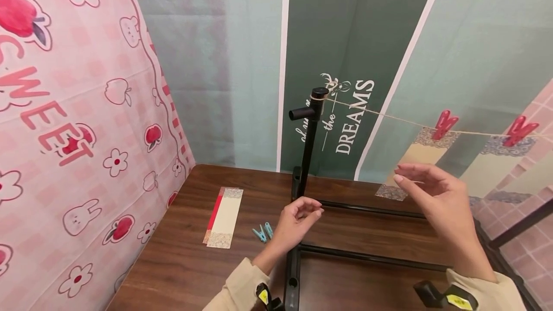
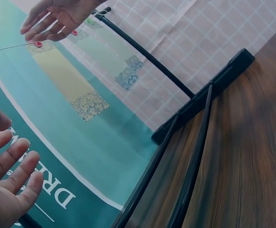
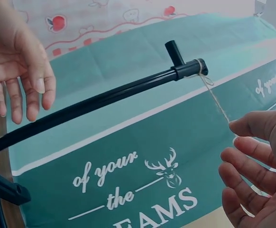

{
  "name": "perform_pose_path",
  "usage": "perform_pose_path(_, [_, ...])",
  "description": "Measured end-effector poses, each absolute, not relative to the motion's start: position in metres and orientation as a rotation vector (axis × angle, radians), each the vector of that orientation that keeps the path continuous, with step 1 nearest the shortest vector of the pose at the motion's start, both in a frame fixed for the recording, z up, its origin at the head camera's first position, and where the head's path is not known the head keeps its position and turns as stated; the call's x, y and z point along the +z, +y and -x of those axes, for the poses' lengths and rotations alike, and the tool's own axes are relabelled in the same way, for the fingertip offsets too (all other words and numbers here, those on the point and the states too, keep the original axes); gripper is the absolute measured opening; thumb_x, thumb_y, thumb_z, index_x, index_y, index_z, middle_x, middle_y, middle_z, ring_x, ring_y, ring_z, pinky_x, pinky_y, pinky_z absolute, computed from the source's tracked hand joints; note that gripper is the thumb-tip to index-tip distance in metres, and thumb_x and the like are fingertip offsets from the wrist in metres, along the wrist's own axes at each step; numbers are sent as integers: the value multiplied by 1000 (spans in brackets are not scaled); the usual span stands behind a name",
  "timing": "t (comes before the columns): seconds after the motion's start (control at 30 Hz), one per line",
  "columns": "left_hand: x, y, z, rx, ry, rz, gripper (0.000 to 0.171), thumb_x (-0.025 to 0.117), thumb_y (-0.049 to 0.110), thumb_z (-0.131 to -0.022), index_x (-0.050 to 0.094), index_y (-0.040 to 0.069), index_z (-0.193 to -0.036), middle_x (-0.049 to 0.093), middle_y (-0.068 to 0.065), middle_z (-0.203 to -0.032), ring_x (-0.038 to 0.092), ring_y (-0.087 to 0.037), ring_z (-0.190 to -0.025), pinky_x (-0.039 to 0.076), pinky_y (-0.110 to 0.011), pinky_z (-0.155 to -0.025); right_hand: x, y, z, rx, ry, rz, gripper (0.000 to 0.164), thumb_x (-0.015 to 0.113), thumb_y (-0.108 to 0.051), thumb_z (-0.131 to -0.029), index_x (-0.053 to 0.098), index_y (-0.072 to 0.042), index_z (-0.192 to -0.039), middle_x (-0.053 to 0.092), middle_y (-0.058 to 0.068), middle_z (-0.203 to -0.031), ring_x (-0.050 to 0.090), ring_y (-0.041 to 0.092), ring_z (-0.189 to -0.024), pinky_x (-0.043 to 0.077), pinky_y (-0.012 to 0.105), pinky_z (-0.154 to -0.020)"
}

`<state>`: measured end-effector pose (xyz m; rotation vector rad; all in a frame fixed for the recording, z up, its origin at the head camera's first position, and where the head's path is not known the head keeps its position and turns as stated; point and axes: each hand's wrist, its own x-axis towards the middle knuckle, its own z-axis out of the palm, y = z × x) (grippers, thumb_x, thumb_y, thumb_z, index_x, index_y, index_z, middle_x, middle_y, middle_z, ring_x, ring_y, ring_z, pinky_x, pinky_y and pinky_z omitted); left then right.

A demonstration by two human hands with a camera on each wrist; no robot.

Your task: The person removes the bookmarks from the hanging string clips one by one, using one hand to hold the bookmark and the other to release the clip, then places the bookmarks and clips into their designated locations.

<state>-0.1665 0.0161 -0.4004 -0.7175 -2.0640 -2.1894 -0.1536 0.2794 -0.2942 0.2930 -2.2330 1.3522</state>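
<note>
My left hand [image 1: 295,222] is held in front of the black post [image 1: 308,150], fingers loosely bent and nothing in them. My right hand [image 1: 447,200] hovers before a cream paper strip [image 1: 425,155] with lacy patterned ends, its fingers bent and holding nothing. A red clothespin [image 1: 445,125] fixes that strip to a thin twine [image 1: 389,116] tied to the post's top. Farther right, another red clothespin [image 1: 520,131] holds a pale strip [image 1: 488,169] with blue patterned ends. Two blue clothespins [image 1: 261,233] lie on the table beside my left hand.
Left on the wooden table [image 1: 168,253], a cream strip [image 1: 226,217] partly covers a red one [image 1: 214,212]. Black rack bars [image 1: 371,253] run low across the table. Printed cloths hang at the back and sides. A green clothespin [image 2: 90,21] shows farther along the line.
</note>
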Motion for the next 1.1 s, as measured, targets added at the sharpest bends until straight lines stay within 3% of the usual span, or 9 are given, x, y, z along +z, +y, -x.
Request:
perform_pose_path(0.43, [-397, 32, 168, -2256, -1991, 770, 16, 59, -2, -94, 60, -10, -108, 64, -28, -106, 62, -37, -101, 51, -22, -79, -271, 295, 148, 1300, -2226, -360, 30, 71, 9, -82, 64, 10, -111, 71, -3, -96, 67, 7, -83, 51, 13, -71])
perform_pose_path(0.63, [-396, 39, 170, -2253, -1963, 771, 15, 59, -2, -94, 59, -10, -108, 64, -27, -105, 61, -43, -101, 52, -28, -83, -262, 300, 149, 1251, -2236, -361, 31, 72, 9, -82, 65, 8, -112, 72, -4, -100, 68, 6, -83, 51, 12, -67])
perform_pose_path(0.73, [-399, 45, 174, -2245, -1966, 748, 15, 59, -2, -94, 60, -8, -108, 65, -25, -105, 61, -41, -101, 52, -32, -85, -258, 303, 152, 1245, -2232, -352, 33, 72, 8, -82, 65, 7, -114, 71, -5, -100, 67, 6, -85, 50, 11, -72])
perform_pose_path(1.1, [-431, 74, 197, -2329, -1903, 693, 17, 66, 4, -92, 64, -2, -107, 68, -11, -100, 66, -13, -90, 55, -25, -76, -244, 317, 157, 1318, -2153, -312, 37, 71, 10, -82, 64, 7, -118, 70, -2, -102, 66, 8, -87, 49, 11, -74])
